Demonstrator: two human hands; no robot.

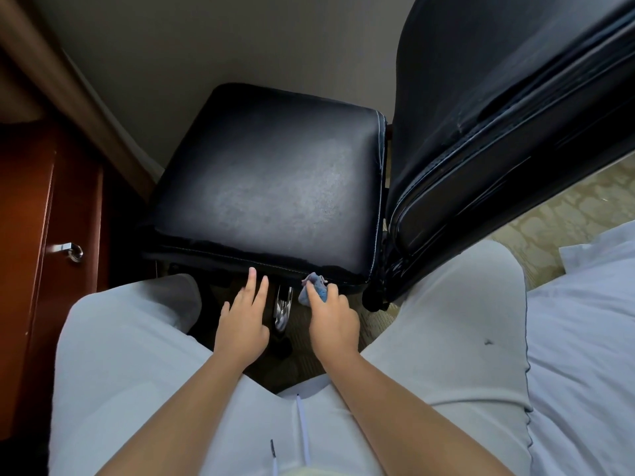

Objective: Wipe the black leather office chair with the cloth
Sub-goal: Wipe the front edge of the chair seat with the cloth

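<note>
The black leather office chair stands right in front of me, its seat cushion (264, 180) in the middle of the view and its backrest (498, 108) rising at the right. My right hand (331, 321) grips a small crumpled blue cloth (314, 286) and holds it against the seat's near edge, toward the right corner. My left hand (244, 321) reaches to the same edge further left, with two straight fingertips touching the underside of the seam. Between my hands the chair's chrome column (282, 309) shows below the seat.
A reddish wooden cabinet (51, 235) with a metal handle (74, 250) stands close on the left. I sit with grey-trousered knees either side of the chair. White bedding (584, 338) lies at the right, patterned carpet (567, 214) beyond it, and a wall behind the chair.
</note>
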